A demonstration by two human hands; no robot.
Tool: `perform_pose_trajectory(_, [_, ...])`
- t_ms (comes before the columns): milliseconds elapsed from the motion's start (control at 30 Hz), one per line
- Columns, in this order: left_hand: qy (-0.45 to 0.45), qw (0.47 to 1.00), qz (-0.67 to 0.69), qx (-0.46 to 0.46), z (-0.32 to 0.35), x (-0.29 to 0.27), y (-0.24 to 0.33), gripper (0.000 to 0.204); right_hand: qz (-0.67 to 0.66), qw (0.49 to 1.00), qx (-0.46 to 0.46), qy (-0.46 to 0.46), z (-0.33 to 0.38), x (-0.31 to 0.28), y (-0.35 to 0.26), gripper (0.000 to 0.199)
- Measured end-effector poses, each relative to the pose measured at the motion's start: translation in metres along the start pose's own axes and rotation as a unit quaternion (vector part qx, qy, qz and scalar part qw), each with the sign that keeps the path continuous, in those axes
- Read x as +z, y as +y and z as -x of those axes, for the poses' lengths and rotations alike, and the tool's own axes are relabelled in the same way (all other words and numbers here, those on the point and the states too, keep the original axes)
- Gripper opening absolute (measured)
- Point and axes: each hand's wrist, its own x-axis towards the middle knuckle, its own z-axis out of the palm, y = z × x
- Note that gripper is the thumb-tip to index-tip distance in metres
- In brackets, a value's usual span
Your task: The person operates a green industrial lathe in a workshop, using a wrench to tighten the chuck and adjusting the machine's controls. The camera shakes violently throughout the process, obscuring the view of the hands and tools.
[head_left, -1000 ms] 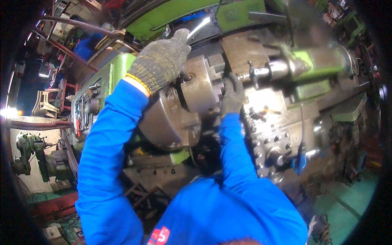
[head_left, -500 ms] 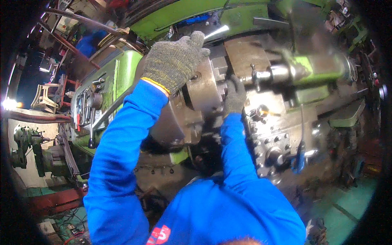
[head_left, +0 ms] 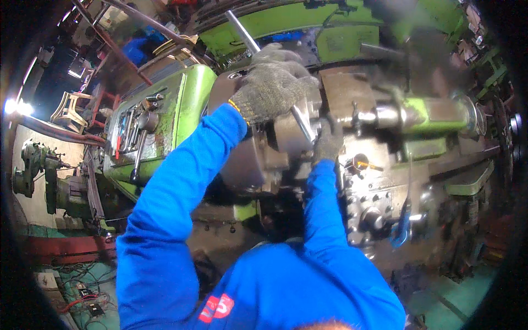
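Note:
My left hand (head_left: 275, 85), in a grey knit glove with a yellow cuff, is closed over the middle of a bright steel chuck key handle (head_left: 242, 30). The handle slants from the far left, and its near end comes out by my right hand. Under the left hand is the lathe chuck (head_left: 294, 132); where the key meets it is hidden. My right hand (head_left: 328, 142), also gloved, is at the chuck's right face by the jaws. Its fingers are dark, blurred and partly hidden, so its grip cannot be made out.
Right of the chuck is the green tailstock (head_left: 434, 115) with its steel quill. Nearer stands the tool post (head_left: 373, 218), with a blue-handled tool (head_left: 404, 223) beside it. Hand tools lie on the green headstock (head_left: 190, 102), beside a lever (head_left: 140, 154).
The handle has swung round to slant from far left to near right, and my left hand has turned with it. The whole view has shifted slightly. My right hand stays by the jaws.

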Motion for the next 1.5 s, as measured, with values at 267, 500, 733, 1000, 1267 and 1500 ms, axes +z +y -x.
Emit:
perform_pose_trajectory(267, [0.151, 0.789, 0.262, -0.535, -0.002, 0.015, 0.051, 0.058, -0.032, 0.999, 0.0, 0.003, 0.011, 0.004, -0.022, 0.031])
perform_pose_trajectory(500, [-0.171, 0.897, 0.205, -0.353, 0.013, -0.018, 0.008, 0.053, -0.006, 1.0, -0.011, 0.002, 0.014, 0.002, -0.027, 0.029])
perform_pose_trajectory(733, [-0.068, 0.991, -0.069, -0.096, 0.004, -0.025, 0.022, 0.024, 0.021, 0.994, -0.109, 0.014, 0.002, -0.005, 0.004, 0.028])
perform_pose_trajectory(1000, [-0.033, 0.981, 0.139, -0.129, 0.007, 0.008, -0.052, 0.042, 0.049, 0.996, -0.069, -0.007, 0.001, -0.007, 0.007, 0.03])
perform_pose_trajectory(1267, [-0.012, 0.987, -0.048, -0.155, 0.01, 0.041, -0.089, 0.068, -0.026, 0.999, -0.017, 0.011, 0.008, 0.005, -0.004, 0.034])
perform_pose_trajectory(1500, [-0.23, 0.878, 0.072, -0.413, -0.027, 0.012, -0.057, 0.088, -0.054, 0.998, 0.006, 0.008, 0.007, 0.0, -0.015, 0.038])
